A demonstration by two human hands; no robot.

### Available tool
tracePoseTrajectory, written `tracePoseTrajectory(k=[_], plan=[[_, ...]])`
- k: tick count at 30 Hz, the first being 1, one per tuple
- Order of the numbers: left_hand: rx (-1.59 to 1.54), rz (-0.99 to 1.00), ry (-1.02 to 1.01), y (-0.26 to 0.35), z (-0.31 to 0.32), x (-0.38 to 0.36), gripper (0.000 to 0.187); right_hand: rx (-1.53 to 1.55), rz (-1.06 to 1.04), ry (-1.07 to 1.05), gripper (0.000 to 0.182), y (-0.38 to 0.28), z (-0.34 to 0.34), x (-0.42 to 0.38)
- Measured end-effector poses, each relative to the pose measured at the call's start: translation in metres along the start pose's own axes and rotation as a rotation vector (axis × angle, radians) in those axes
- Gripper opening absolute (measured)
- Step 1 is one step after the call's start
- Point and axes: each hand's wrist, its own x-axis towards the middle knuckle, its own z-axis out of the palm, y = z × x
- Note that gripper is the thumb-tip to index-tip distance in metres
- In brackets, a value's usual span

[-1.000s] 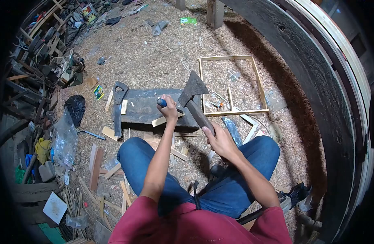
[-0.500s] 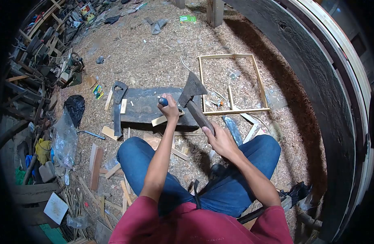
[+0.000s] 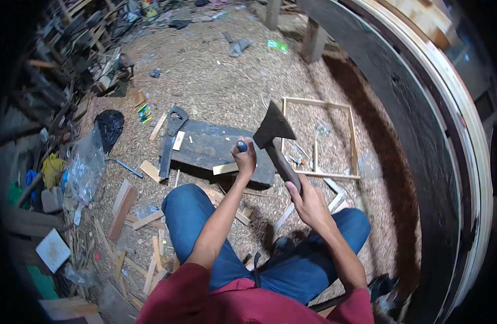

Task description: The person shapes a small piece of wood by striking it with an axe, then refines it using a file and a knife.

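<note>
My left hand (image 3: 245, 160) is closed around a blue-handled chisel (image 3: 241, 146), its rounded butt facing up and its blade hidden below the fist. Under that hand a short pale wood strip (image 3: 224, 169) lies on the near edge of a dark, thick wooden block (image 3: 227, 141). My right hand (image 3: 310, 203) grips the wooden handle of a hatchet (image 3: 274, 125). The wide metal head is held up to the right of the chisel, apart from it. A handsaw (image 3: 172, 132) leans across the block's left end, beside another small wood piece (image 3: 179, 140).
A thin wooden frame (image 3: 318, 174) lies on the shavings-covered floor beyond my right hand. A long dark beam (image 3: 416, 119) runs along the right. Offcuts (image 3: 123, 208) are scattered by my left knee. Plastic bags (image 3: 88, 173) and piled scrap line the left.
My view has shifted and tilted, so the block and frame appear lower and farther right. Both hands keep their grips; the chisel stays over the strip and the hatchet stays raised.
</note>
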Motion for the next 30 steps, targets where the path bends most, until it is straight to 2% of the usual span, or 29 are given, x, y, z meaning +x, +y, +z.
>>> tracePoseTrajectory(k=[2,3,5,9,11,12,13,15,17,18,19,21,25,26,27,29,30], plan=[[-0.025,0.095,-0.024,0.007,0.001,0.0,0.034,-0.027,-0.036,0.028,0.038,-0.026,-0.019,-0.001],[-0.162,0.046,-0.026,-0.004,0.009,-0.002,0.032,-0.01,-0.097,0.05,0.035,-0.036,-0.027,0.0],[-0.25,0.007,-0.074,0.016,0.006,-0.004,0.029,-0.1,-0.197,0.117,0.033,-0.057,-0.043,-0.001],[-0.228,-0.084,-0.086,0.006,0.011,-0.004,0.024,-0.129,-0.331,0.221,0.03,-0.09,-0.05,-0.004],[-0.245,-0.046,-0.051,0.001,0.016,-0.002,0.024,-0.172,-0.33,0.206,0.03,-0.069,-0.028,0.003],[-0.258,-0.011,-0.026,-0.004,0.02,-0.007,0.024,-0.336,-0.22,0.091,0.031,-0.059,-0.021,0.008],[-0.239,0.039,-0.121,-0.014,0.014,-0.009,0.021,-0.394,-0.21,-0.024,0.033,-0.048,-0.016,0.017],[-0.157,0.155,-0.041,-0.007,0.006,-0.005,0.025,-0.409,-0.188,-0.05,0.035,-0.046,-0.024,0.024],[-0.242,-0.013,-0.084,-0.015,0.001,-0.002,0.03,-0.385,-0.169,-0.069,0.038,-0.048,-0.036,0.023],[-0.065,0.094,-0.059,-0.007,-0.001,0.001,0.036,-0.356,-0.107,-0.092,0.04,-0.05,-0.038,0.021],[-0.089,0.104,-0.012,-0.014,0.006,0.002,0.034,-0.348,-0.085,-0.086,0.04,-0.045,-0.035,0.018],[-0.022,0.247,-0.02,-0.022,0.006,0.004,0.031,-0.209,-0.064,-0.084,0.041,-0.034,-0.028,0.016],[-0.141,0.039,-0.094,-0.033,0.004,0.003,0.025,-0.012,-0.038,-0.059,0.042,-0.028,-0.017,0.014],[-0.477,-0.195,-0.131,-0.068,0.01,0.004,0.026,0.008,-0.038,-0.062,0.042,-0.031,-0.021,0.013],[-0.297,-0.146,-0.129,-0.005,-0.001,0.005,0.026,0.001,-0.055,-0.038,0.041,-0.041,-0.028,0.011],[-1.052,-0.481,-0.153,-0.04,0.009,-0.002,0.025,0.006,-0.122,0.011,0.039,-0.055,-0.043,0.011],[-0.359,-0.163,-0.201,-0.008,0.003,0.001,0.024,-0.007,-0.171,0.074,0.036,-0.066,-0.052,0.008]])
